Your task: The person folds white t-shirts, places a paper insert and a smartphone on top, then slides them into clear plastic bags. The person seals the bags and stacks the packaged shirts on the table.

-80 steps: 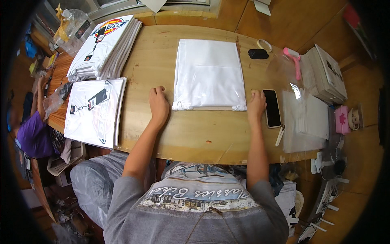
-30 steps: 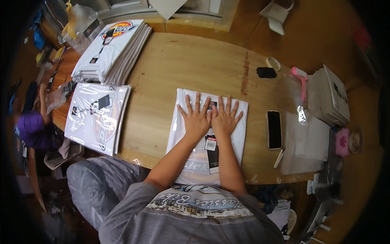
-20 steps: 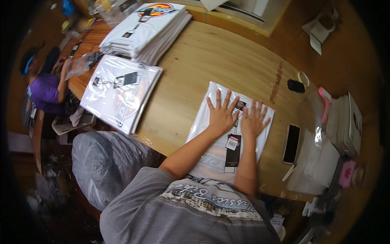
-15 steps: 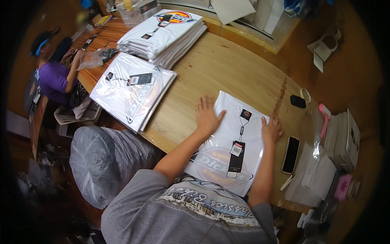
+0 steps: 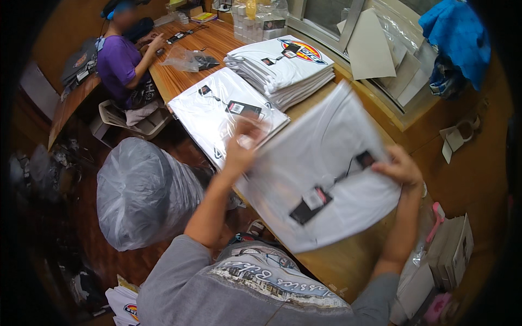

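Observation:
A folded white T-shirt in a clear plastic bag (image 5: 348,201), carrying black hang tags, is lifted and tilted above the table, blurred by motion. Closed on its right edge, with the thumb on top, is my right hand (image 5: 401,167). My left hand (image 5: 242,146) hovers by the shirt's left edge, over the near stack; its fingers are smeared, so I cannot make out whether they grip. That low stack of bagged white T-shirts (image 5: 190,111) lies at the table's left edge. Behind it stands a taller stack of folded white T-shirts (image 5: 250,60) with a printed logo.
The wooden table (image 5: 375,231) runs beneath. A large stuffed grey plastic bag (image 5: 144,190) stands on the floor at left. A person in purple (image 5: 117,65) sits at the striped side table (image 5: 187,41). At right are a pink-handled tool (image 5: 436,220) and a stack of flat packs (image 5: 451,252).
The bagged T-shirt, flat on the table before, is now raised and turned. Both hands have shifted; the right now grips its edge. The view has swung to the right stack's side.

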